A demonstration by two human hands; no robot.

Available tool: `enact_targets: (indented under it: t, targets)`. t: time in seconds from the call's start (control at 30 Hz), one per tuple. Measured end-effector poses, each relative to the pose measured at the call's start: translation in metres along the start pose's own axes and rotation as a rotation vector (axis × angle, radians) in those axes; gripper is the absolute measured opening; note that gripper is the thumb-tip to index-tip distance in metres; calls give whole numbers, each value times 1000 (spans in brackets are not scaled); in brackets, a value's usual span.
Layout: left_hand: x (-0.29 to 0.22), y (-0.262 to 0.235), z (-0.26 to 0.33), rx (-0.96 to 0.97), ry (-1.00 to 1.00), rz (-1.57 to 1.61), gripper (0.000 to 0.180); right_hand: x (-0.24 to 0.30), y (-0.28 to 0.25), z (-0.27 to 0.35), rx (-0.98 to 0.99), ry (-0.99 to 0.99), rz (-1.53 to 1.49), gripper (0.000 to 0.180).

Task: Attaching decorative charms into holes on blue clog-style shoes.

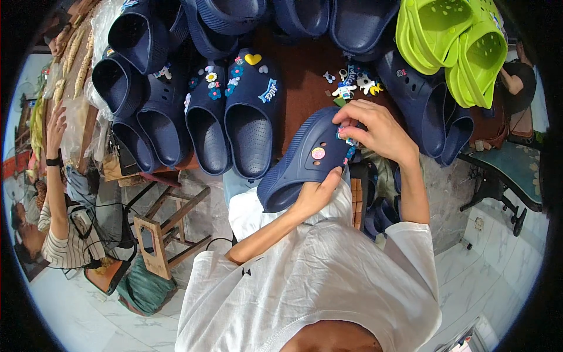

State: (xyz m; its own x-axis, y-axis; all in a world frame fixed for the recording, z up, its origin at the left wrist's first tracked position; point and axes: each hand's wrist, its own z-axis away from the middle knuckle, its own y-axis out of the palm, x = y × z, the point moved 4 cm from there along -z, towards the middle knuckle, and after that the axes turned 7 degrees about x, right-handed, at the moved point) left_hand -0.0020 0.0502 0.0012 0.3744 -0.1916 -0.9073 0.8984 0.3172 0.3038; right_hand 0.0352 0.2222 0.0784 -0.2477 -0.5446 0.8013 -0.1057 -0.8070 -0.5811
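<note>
While the left hand (315,195) grips a navy clog (305,158) from below, the right hand (372,126) pinches a small charm (346,136) at its toe.

Fingers cover most of that charm, so its shape is unclear; a round pink charm (318,153) shows beside it. Both wrists bend inward over the person's lap. At twelve o'clock, a brown table (305,82) carries more navy clogs (234,111), loose charms (355,85) and lime clogs (451,41); pale floor tiles (487,264) lie at four.
</note>
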Motion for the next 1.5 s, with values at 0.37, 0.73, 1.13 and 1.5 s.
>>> enact_targets:
  t: [0.37,0.73,1.13,1.5]
  targets:
    - [-6,0,-1,-17,63,-22,25,-9,-7,-3,-13,-93,205,40]
    - [-6,0,-1,1,51,-42,20,-12,-3,-10,161,-55,143,44]
    - [11,0,0,-9,105,-118,19,3,6,-3,135,-31,227,42]
    - [21,-4,-3,-114,-299,513,20,-23,23,-5,-73,-192,224,28]
